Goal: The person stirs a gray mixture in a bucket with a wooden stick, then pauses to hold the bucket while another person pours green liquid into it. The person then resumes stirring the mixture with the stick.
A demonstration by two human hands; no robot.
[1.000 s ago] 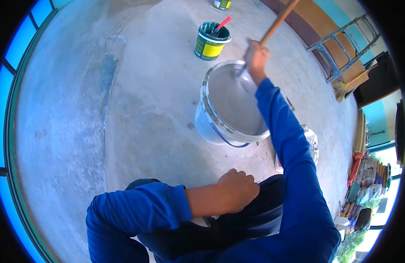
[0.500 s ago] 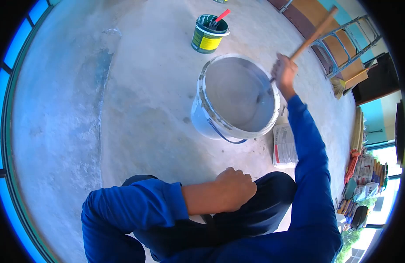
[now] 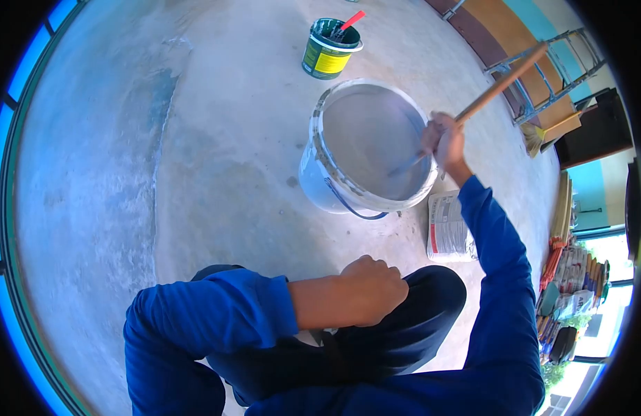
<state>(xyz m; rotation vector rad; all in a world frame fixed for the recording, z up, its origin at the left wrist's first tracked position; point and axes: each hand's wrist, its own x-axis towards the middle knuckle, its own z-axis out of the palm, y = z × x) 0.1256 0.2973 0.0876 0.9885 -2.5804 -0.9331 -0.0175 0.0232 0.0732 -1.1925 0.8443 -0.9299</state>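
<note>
My right hand [image 3: 445, 144] is wrapped round a long wooden stick [image 3: 501, 84] at the right rim of a white bucket [image 3: 319, 182]. The stick slants down to the left, its lower end dipping into a smooth grey mix [image 3: 365, 142] that nearly fills the bucket. Dried smears coat the rim, and a dark carrying handle hangs on the near side. My left hand [image 3: 372, 290] rests in a fist by my bent knee, with nothing visible in it; its curled fingertips are hidden.
Beyond the bucket stands a green pail [image 3: 331, 64] with a red-handled tool [image 3: 352, 20] in it. A printed bag [image 3: 449, 229] sits right of the bucket. Farther right are a metal ladder [image 3: 549, 83], a broom [image 3: 535, 139] and stacked goods [image 3: 574, 277]. Framed panes run along the left.
My right hand has moved slightly down, and the stick's lower end has swung left and nearer through the grey mix. My left hand stays in its fist.
</note>
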